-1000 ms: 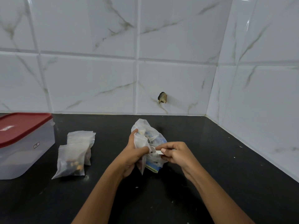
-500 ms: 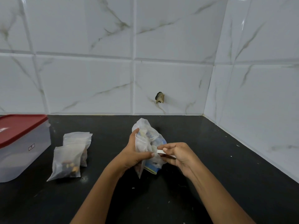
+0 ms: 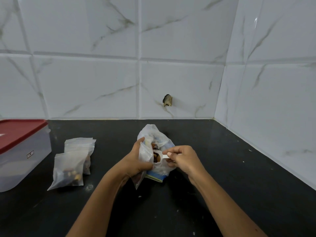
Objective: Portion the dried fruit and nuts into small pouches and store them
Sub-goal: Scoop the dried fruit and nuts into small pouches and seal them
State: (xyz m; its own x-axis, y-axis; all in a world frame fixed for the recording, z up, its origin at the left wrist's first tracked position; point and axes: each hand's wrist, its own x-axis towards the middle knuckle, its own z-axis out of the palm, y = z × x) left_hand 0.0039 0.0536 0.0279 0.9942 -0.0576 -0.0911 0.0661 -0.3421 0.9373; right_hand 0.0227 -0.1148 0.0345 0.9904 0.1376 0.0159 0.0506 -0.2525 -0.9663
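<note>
My left hand [image 3: 136,161] grips a small translucent pouch [image 3: 145,153] at its open top, over the black counter. My right hand [image 3: 183,159] pinches the handle of a small white scoop [image 3: 159,156]. The scoop's bowl holds dark dried fruit and nuts and sits at the pouch's mouth. Behind both hands stands the big plastic bag of fruit and nuts [image 3: 153,135], open at the top, with a blue-green printed part low down. Two filled pouches [image 3: 71,165] lie on the counter to the left, one partly on the other.
A clear storage box with a red lid [image 3: 18,151] stands at the far left edge. The black counter [image 3: 213,177] runs to tiled walls at the back and right, which meet in a corner. A small dark chip [image 3: 168,100] marks the back wall.
The scoop has come up out of the big bag, now loaded and at the small pouch's mouth. My left hand has turned the pouch's opening toward it.
</note>
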